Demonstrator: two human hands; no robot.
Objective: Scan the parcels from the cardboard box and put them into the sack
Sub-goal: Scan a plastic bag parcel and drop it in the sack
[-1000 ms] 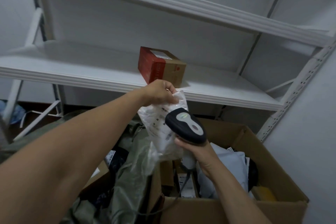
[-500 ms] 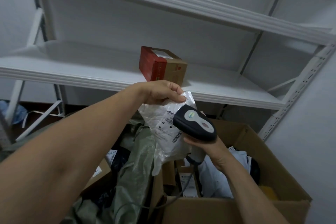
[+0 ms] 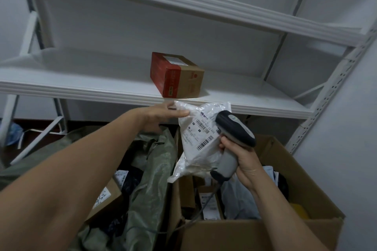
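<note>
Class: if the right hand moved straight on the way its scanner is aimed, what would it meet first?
Most likely the white parcel that the left hand holds; the scanner in the right hand points at its label, though the gap is unclear.

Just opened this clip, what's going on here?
A person's left hand pinches a white plastic parcel by its top corner, while the right hand grips a handheld scanner close to its barcode label. Below sit the open cardboard box with more parcels and, left of it, the green sack. The parcel is not yet in the sack.
</note>
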